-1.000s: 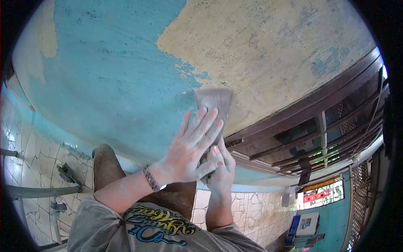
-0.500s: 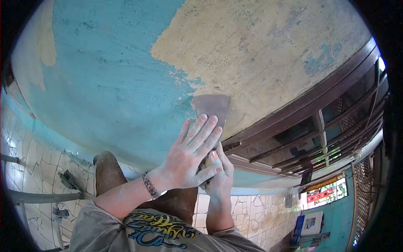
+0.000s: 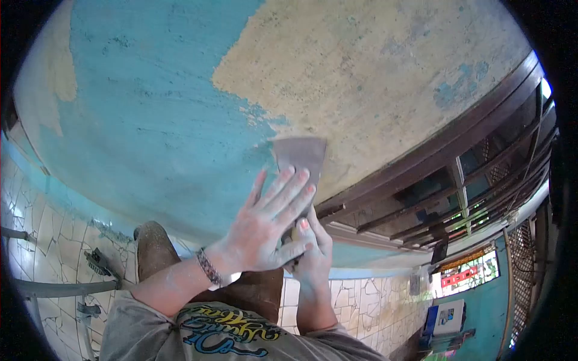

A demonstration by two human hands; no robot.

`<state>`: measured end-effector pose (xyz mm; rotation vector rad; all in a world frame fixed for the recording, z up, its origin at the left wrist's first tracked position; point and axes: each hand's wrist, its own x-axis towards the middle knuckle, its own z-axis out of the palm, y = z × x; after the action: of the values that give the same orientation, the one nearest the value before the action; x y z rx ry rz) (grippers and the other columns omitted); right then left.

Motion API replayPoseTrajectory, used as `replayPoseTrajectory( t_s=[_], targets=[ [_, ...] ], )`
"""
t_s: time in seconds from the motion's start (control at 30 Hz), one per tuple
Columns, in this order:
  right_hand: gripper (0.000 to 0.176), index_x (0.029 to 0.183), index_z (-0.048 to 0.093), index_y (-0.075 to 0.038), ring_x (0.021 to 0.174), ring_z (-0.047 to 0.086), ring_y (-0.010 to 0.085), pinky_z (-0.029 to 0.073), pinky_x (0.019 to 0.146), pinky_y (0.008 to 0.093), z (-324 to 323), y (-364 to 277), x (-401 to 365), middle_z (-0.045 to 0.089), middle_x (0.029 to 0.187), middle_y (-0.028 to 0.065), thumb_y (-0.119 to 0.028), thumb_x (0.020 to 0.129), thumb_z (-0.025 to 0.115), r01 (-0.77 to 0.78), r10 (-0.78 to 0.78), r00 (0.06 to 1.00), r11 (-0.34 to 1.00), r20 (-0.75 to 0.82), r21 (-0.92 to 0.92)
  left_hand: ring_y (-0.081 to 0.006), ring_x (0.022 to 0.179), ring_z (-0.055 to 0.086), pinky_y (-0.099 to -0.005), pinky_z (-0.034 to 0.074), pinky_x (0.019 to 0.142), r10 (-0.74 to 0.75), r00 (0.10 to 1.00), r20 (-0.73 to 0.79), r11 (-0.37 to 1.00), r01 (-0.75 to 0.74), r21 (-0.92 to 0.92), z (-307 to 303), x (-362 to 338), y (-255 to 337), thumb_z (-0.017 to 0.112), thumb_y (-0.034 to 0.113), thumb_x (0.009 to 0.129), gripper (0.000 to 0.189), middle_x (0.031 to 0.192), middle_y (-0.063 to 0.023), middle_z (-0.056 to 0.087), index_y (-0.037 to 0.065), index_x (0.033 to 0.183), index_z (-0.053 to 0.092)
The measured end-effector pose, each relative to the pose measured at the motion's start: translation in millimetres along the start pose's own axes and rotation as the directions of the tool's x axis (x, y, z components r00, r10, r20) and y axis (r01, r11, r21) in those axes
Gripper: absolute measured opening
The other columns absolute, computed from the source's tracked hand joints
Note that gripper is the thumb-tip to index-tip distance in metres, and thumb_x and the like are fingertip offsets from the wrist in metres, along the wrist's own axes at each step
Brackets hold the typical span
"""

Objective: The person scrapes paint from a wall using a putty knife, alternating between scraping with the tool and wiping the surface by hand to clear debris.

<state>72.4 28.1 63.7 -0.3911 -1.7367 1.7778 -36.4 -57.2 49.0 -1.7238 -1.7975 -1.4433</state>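
1. I am seeing only the blade of the scraper (image 3: 299, 155). Its handle is hiding under both hands, so I cannot make out its shape.
2. The left hand (image 3: 268, 225) is lying wide, fingers spread flat over the lower part of the blade and pressing it against the wall. The thumb is hooking down toward the other hand.
3. The right hand (image 3: 314, 256) is sitting mostly covered by the left one. The part that is showing is curling shut around the scraper's hidden handle.
4. The blade's top edge is resting on the wall right at the ragged border where the teal paint (image 3: 150, 120) is meeting the bare yellowish plaster (image 3: 373, 72).
5. On the right, a dark wooden window frame (image 3: 433, 162) is running near the blade and closing off that side.
6. To the left and above, the painted and bare wall is spreading out wide and unobstructed.
7. Below the hands, a knee in brown trousers (image 3: 156, 246) is rising close to the left forearm, which is wearing a bracelet (image 3: 208, 266).
8. The dark lens rim is cutting off every corner, and the small blue things at the lower right are staying too tiny for me to identify.
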Motion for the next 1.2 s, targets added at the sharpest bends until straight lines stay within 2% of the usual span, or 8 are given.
replayPoseTrajectory(
  t_s=[0.37,0.43,0.5,0.8,0.9,0.97,1.03,1.2],
  targets=[
    [0.051,0.145,0.027,0.008,0.125,0.045,0.0182,0.039,0.102,0.0306,21,-3,-8,0.044,0.141,0.0152,-0.013,0.101,0.044,-0.025,0.037,0.998,0.969,-0.044,0.244,-0.0333,0.144,0.021,-0.0557,0.010,0.115,0.032,0.999,-0.018,0.999,-0.032,0.010,-1,3,-4,0.048,0.050,0.089,0.072,0.153,-0.0154,0.028,0.003,0.143,0.039],
    [0.054,0.147,0.023,0.006,0.116,0.052,0.0177,0.045,0.093,0.0293,22,-10,-7,0.047,0.135,0.0150,-0.016,0.101,0.043,-0.048,0.057,0.998,0.979,-0.037,0.200,-0.0333,0.144,0.021,-0.0560,0.010,0.115,0.046,0.998,-0.032,0.999,-0.046,0.006,-7,12,0,0.047,0.050,0.088,0.073,0.153,-0.0154,0.029,0.003,0.143,0.039],
    [0.057,0.148,0.018,0.003,0.127,0.047,0.0248,0.044,0.100,0.0346,18,-10,-7,0.036,0.146,0.0187,-0.018,0.101,0.042,-0.046,0.044,0.999,0.973,0.015,0.224,-0.0335,0.144,0.021,-0.0563,0.011,0.115,0.046,0.999,-0.028,0.999,-0.045,0.019,-7,13,2,0.047,0.051,0.088,0.073,0.153,-0.0155,0.029,0.003,0.143,0.039],
    [0.058,0.148,0.021,0.004,0.123,0.049,0.0202,0.044,0.096,0.0295,12,-8,-16,0.039,0.144,0.0164,-0.021,0.101,0.044,-0.106,0.104,0.994,0.989,0.020,0.101,-0.0340,0.144,0.020,-0.0570,0.010,0.114,0.047,0.999,-0.027,0.998,-0.046,0.037,-3,13,0,0.052,0.047,0.087,0.072,0.153,-0.0169,0.029,0.003,0.142,0.040],
    [0.056,0.147,0.025,0.004,0.110,0.054,0.0129,0.046,0.086,0.0235,18,1,2,0.048,0.136,0.0114,-0.021,0.101,0.044,0.053,-0.055,0.997,0.998,0.050,0.031,-0.0339,0.144,0.020,-0.0566,0.007,0.114,-0.007,0.991,-0.133,0.991,-0.011,-0.134,8,8,0,0.052,0.047,0.086,0.072,0.153,-0.0170,0.029,0.004,0.143,0.040],
    [0.056,0.147,0.026,0.005,0.103,0.056,0.0096,0.046,0.081,0.0209,24,-2,23,0.052,0.131,0.0096,-0.021,0.101,0.044,0.083,-0.083,0.993,0.997,0.084,0.005,-0.0340,0.144,0.021,-0.0566,0.007,0.114,0.051,0.986,-0.156,0.995,-0.038,0.087,-11,26,-10,0.051,0.048,0.087,0.073,0.153,-0.0171,0.029,0.004,0.144,0.039],
    [0.052,0.143,0.032,0.006,0.119,0.049,0.0143,0.039,0.098,0.0261,29,-9,31,0.049,0.138,0.0128,-0.016,0.100,0.048,0.077,-0.081,0.994,0.995,0.070,0.056,-0.0340,0.144,0.022,-0.0567,0.007,0.114,0.101,0.980,-0.169,0.979,-0.068,0.192,-24,39,-11,0.051,0.048,0.088,0.073,0.153,-0.0172,0.029,0.003,0.144,0.038],
    [0.051,0.142,0.034,0.007,0.128,0.042,0.0165,0.035,0.104,0.0290,-5,17,2,0.042,0.145,0.0152,-0.013,0.098,0.049,0.010,-0.014,0.995,0.999,0.100,0.045,-0.0373,0.143,0.022,-0.0561,0.007,0.114,-0.002,0.999,-0.038,0.998,0.004,0.059,0,-8,-2,0.046,0.047,0.092,0.069,0.151,-0.0201,0.030,-0.001,0.142,0.039]
  ],
)
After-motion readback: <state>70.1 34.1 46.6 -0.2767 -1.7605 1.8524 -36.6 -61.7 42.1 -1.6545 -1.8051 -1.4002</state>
